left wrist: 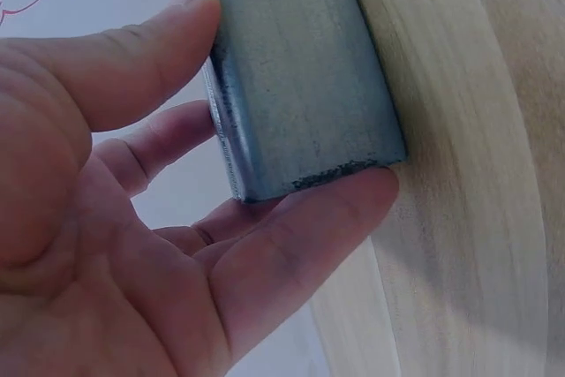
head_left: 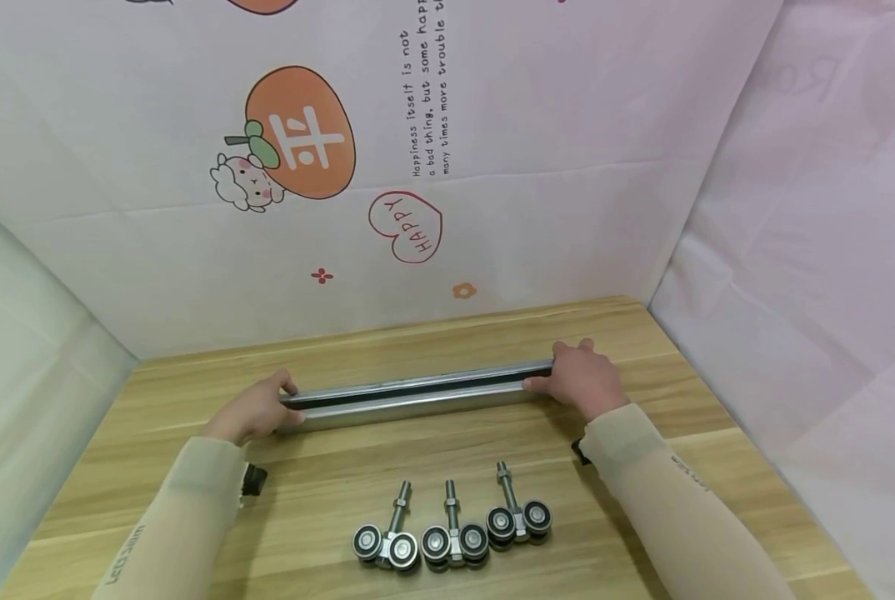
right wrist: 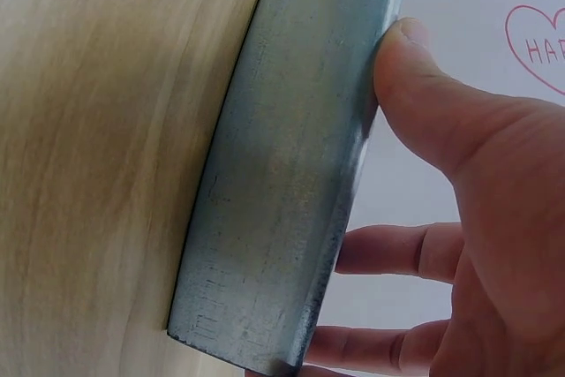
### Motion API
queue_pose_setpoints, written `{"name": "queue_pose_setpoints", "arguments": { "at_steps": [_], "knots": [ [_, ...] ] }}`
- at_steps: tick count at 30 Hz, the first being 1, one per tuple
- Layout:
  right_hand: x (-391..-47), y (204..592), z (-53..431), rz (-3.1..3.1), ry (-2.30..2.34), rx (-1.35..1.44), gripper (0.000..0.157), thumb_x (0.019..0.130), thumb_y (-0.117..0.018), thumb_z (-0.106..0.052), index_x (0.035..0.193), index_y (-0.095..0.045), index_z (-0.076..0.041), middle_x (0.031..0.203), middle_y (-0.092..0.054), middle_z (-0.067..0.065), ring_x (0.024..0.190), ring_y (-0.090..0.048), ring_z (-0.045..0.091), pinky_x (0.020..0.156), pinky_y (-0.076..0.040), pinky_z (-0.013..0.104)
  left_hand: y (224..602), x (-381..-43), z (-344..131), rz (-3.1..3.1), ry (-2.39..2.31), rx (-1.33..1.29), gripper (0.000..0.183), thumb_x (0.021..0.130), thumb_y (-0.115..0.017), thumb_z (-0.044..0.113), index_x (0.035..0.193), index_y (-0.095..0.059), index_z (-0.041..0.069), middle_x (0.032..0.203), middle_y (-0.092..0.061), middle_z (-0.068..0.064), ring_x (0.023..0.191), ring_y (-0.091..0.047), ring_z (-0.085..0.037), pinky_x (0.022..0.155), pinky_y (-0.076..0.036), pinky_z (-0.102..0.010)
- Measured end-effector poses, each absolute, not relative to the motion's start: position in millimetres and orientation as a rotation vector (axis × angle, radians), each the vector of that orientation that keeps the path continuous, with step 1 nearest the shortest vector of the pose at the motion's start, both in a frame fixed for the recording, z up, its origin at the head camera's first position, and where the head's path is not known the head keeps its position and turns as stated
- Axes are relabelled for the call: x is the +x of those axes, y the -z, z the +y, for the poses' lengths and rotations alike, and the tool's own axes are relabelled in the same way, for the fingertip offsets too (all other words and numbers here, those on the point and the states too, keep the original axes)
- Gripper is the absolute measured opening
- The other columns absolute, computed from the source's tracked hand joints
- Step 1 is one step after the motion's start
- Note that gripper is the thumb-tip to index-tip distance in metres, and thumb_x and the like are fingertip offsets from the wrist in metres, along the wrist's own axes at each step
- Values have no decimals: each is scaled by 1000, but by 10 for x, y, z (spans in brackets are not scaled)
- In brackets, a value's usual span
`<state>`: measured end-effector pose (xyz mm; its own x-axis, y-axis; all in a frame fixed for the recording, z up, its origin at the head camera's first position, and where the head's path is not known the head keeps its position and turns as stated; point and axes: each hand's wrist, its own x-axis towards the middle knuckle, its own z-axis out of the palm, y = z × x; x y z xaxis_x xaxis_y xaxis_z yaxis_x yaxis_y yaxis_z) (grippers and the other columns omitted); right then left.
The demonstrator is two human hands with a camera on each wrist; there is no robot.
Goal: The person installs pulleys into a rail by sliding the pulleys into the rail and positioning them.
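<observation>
A long steel channel rail [head_left: 417, 407] lies across the wooden table, its dark slot facing up. At its left end my left hand [head_left: 256, 407] grips it. The left wrist view has the thumb on the rail's [left wrist: 296, 68] upper edge and a finger along the cut end. My right hand [head_left: 584, 379] holds the other end, thumb on the near lip and other fingers over the far side. In the right wrist view, the rail's [right wrist: 265, 156] lower edge runs right along the wood. Nearer me are three roller trolleys with threaded bolts: left [head_left: 387, 546], middle [head_left: 453, 543] and right [head_left: 518, 522].
Behind the table [head_left: 155, 467] hangs a white printed cloth [head_left: 537, 225], with more white cloth [head_left: 815, 333] at the right and left sides. The trolleys stand in a row between my forearms, bolts pointing away from me.
</observation>
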<state>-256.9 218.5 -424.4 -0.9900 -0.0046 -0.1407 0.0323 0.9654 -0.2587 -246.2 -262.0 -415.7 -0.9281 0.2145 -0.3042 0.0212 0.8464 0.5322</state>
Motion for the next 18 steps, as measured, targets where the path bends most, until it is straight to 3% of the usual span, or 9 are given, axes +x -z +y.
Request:
{"name": "queue_pose_setpoints", "arguments": {
  "at_steps": [18],
  "knots": [
    [-2591, 4214, 2097, 2969, 365, 1, 102, 82, -70, -65, 147, -40, 6, 143, -29, 46, 108, -54, 55, 84, -46, 59, 4165, -2479, -2701, 2733, -693, 203, 45, 92, -72, 18, 126, -50, -2, 128, -54, -31, 111, -53, -44, 87, -42, -58]
  ]
}}
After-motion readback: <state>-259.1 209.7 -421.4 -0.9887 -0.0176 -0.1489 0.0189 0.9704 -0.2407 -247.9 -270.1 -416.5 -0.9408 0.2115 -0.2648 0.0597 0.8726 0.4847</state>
